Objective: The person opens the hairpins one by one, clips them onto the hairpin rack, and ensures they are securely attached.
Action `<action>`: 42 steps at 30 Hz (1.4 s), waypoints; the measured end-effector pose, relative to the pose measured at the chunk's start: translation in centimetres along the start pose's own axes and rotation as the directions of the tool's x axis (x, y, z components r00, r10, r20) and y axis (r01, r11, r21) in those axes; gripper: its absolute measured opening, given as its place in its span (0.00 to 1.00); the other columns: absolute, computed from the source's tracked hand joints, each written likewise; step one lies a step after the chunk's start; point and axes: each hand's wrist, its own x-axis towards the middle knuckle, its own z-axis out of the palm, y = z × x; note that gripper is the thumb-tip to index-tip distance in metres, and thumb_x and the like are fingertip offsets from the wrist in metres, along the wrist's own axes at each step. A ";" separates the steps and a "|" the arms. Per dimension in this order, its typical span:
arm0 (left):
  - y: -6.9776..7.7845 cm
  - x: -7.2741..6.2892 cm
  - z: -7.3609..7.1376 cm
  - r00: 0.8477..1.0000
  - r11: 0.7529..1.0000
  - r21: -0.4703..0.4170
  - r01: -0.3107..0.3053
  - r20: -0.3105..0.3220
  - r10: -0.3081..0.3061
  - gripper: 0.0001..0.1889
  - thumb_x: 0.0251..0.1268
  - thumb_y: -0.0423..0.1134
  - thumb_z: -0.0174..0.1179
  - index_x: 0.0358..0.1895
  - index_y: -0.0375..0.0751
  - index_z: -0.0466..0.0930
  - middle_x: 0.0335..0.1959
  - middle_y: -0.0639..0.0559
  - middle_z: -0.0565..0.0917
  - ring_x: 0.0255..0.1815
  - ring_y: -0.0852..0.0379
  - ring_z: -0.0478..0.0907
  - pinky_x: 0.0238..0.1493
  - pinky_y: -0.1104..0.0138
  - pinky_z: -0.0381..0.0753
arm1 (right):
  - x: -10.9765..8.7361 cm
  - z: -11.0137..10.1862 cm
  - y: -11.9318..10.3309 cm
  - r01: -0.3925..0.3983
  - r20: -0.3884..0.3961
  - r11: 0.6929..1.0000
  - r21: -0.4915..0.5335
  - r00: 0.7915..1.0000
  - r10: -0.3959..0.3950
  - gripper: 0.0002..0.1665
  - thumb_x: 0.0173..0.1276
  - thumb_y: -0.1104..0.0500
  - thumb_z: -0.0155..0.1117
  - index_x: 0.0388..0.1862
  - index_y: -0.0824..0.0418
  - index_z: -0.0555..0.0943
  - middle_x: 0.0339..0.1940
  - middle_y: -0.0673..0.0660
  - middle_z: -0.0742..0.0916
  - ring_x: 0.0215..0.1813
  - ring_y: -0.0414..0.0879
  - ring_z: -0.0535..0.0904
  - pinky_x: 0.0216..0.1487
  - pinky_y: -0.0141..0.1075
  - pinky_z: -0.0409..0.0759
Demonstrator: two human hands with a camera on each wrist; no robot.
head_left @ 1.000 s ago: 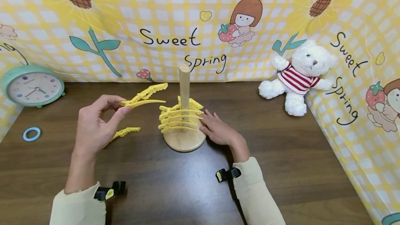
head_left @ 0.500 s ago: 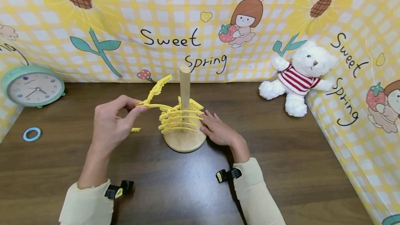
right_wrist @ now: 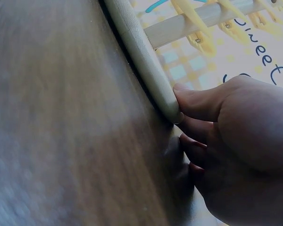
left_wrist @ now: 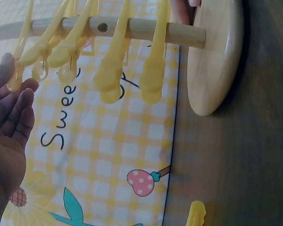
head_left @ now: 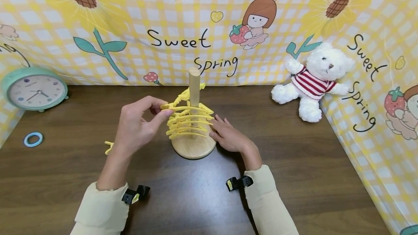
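Observation:
In the head view my left hand [head_left: 138,126] pinches a yellow alligator hair clip [head_left: 187,108] by its handle end, between thumb and fingers. The clip's two arms lie on either side of a wooden post [head_left: 194,82], one in front and one behind. Several matching hair clips [left_wrist: 114,61] are clamped on the post below it, spaced along it in the left wrist view. My right hand [head_left: 230,135] rests at the right edge of the round wooden base [head_left: 193,151]. Its thumb [right_wrist: 198,101] and fingertips touch the rim in the right wrist view.
Another yellow clip [head_left: 109,147] lies on the table, partly hidden by my left wrist. A pale blue ring [head_left: 33,139] and a green alarm clock [head_left: 36,90] are on the left. At the back right sits a white teddy bear [head_left: 310,82]. A checked cloth [head_left: 173,17] hangs behind.
My left hand has moved right with the hair clip, from beside the post until the clip's spread arms straddle it. My right hand stays at the base.

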 end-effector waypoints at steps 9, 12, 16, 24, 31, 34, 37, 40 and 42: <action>0.3 0.7 0.2 0.997 0.998 0.018 -0.065 0.046 0.064 0.12 0.48 0.25 0.78 0.36 0.32 0.85 0.26 0.49 0.81 0.28 0.57 0.76 0.35 0.74 0.73 | 0.1 -0.2 -0.1 0.005 -0.001 1.000 -0.003 1.000 -0.005 0.30 0.84 0.59 0.47 0.81 0.61 0.59 0.80 0.60 0.63 0.83 0.55 0.40 0.79 0.50 0.33; 0.3 0.8 0.0 0.994 0.997 0.026 -0.071 0.083 0.069 0.12 0.50 0.27 0.77 0.38 0.32 0.85 0.27 0.48 0.81 0.29 0.57 0.76 0.35 0.74 0.72 | 0.1 -0.2 0.0 0.005 -0.002 1.000 -0.006 1.000 -0.005 0.30 0.84 0.59 0.47 0.81 0.61 0.58 0.81 0.61 0.63 0.83 0.56 0.40 0.79 0.50 0.33; 0.1 0.7 -0.1 0.992 0.997 0.036 -0.064 0.112 0.059 0.14 0.51 0.30 0.76 0.40 0.32 0.84 0.28 0.47 0.81 0.30 0.58 0.75 0.36 0.74 0.71 | 0.2 -0.3 0.0 0.001 -0.002 1.000 -0.005 1.000 -0.001 0.31 0.84 0.58 0.47 0.81 0.61 0.58 0.81 0.60 0.62 0.83 0.56 0.40 0.79 0.49 0.33; -0.1 0.4 -0.1 0.993 0.999 0.012 -0.042 0.112 0.041 0.15 0.51 0.29 0.77 0.42 0.31 0.85 0.29 0.47 0.81 0.32 0.57 0.76 0.37 0.74 0.72 | 0.2 -0.2 -0.1 0.019 -0.005 1.000 0.000 1.000 -0.019 0.31 0.84 0.59 0.47 0.81 0.61 0.58 0.81 0.60 0.63 0.83 0.57 0.40 0.79 0.51 0.34; -0.1 0.2 -0.3 0.992 0.999 -0.016 -0.029 0.123 0.031 0.19 0.49 0.27 0.77 0.46 0.31 0.84 0.31 0.47 0.83 0.33 0.56 0.78 0.40 0.74 0.74 | 0.2 -0.2 -0.2 0.019 -0.008 1.000 0.004 1.000 -0.019 0.30 0.84 0.59 0.47 0.81 0.60 0.59 0.81 0.60 0.63 0.83 0.57 0.40 0.79 0.51 0.34; -0.2 0.1 -0.5 0.990 0.999 -0.032 -0.010 0.138 0.014 0.22 0.48 0.27 0.78 0.50 0.32 0.84 0.33 0.47 0.84 0.34 0.56 0.79 0.42 0.75 0.75 | 0.1 -0.2 -0.3 0.011 -0.004 1.000 0.006 1.000 -0.011 0.30 0.84 0.59 0.47 0.81 0.60 0.59 0.81 0.60 0.63 0.83 0.56 0.40 0.79 0.50 0.33; -0.2 -0.2 -0.7 0.988 0.999 -0.036 0.036 0.154 -0.030 0.26 0.47 0.27 0.79 0.53 0.33 0.83 0.35 0.48 0.85 0.35 0.56 0.80 0.44 0.74 0.75 | 0.1 -0.1 -0.3 0.006 -0.002 1.000 0.005 1.000 -0.006 0.30 0.84 0.59 0.47 0.81 0.60 0.59 0.81 0.60 0.63 0.83 0.56 0.40 0.79 0.50 0.33; -0.2 -0.6 -1.1 0.982 0.995 -0.025 0.095 0.168 -0.090 0.27 0.47 0.28 0.80 0.54 0.36 0.83 0.37 0.50 0.86 0.38 0.57 0.80 0.45 0.74 0.74 | 0.0 -0.1 -0.3 0.003 -0.003 1.000 0.004 1.000 -0.003 0.30 0.84 0.59 0.47 0.81 0.60 0.59 0.81 0.60 0.63 0.83 0.56 0.40 0.79 0.50 0.34; -0.3 -1.0 -1.3 0.977 0.991 -0.018 0.129 0.172 -0.124 0.27 0.47 0.28 0.80 0.54 0.37 0.83 0.39 0.51 0.86 0.39 0.58 0.81 0.45 0.73 0.74 | 0.0 -0.1 -0.3 0.001 -0.004 1.000 0.006 1.000 -0.001 0.30 0.84 0.59 0.47 0.81 0.60 0.59 0.81 0.60 0.63 0.83 0.56 0.40 0.79 0.50 0.34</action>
